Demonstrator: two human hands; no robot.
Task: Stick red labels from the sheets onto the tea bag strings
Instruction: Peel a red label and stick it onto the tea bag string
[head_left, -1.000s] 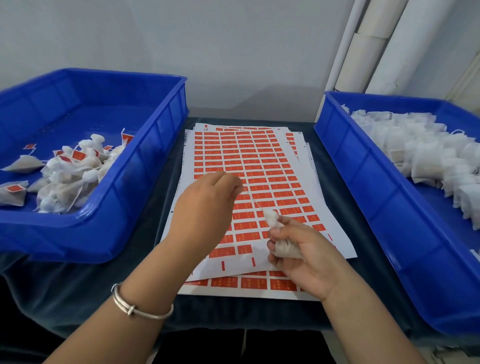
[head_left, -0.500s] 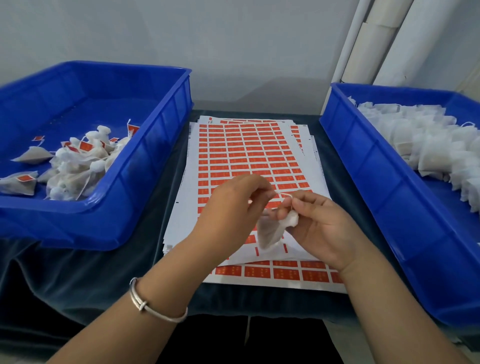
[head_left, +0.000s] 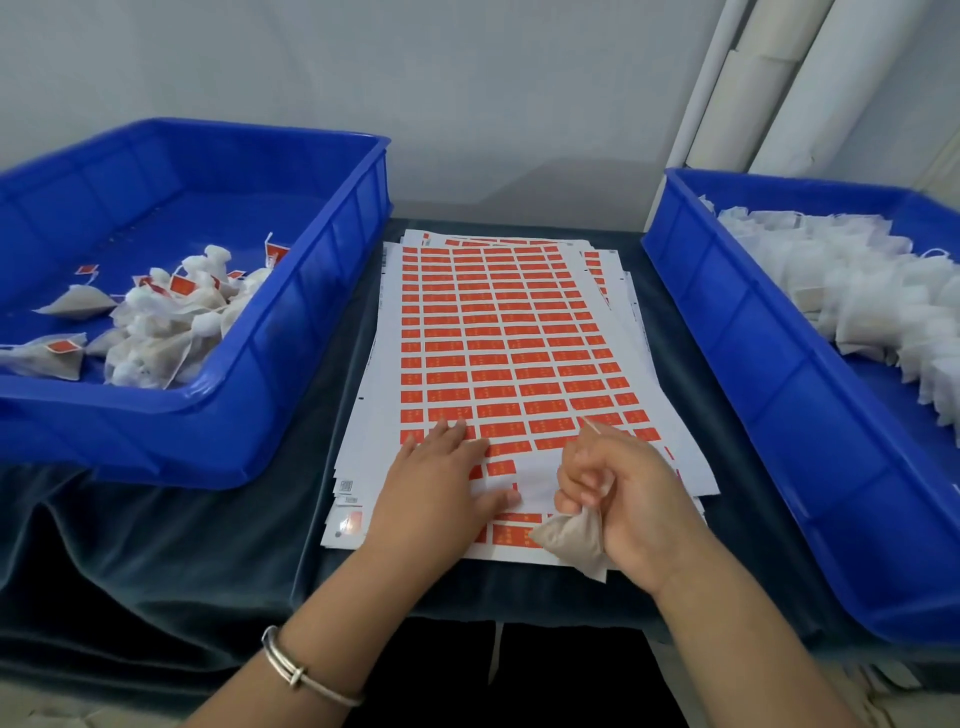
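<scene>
A dark cloth-covered table carries everything. Two blue bins flank the hands: the left bin, beyond and outboard of the left hand, holds labelled tea bags; the right bin, outboard of the right hand, holds a pile of unlabelled tea bags. Between the bins lies a stack of label sheets, whose red labels run away from the fingertips. The left hand rests flat on the top sheet, fingers straight and slightly spread, a silver bangle on its wrist. The right hand, just beside it, is curled around a tea bag, which hangs below the fingers, touching the sheets' near edge.
</scene>
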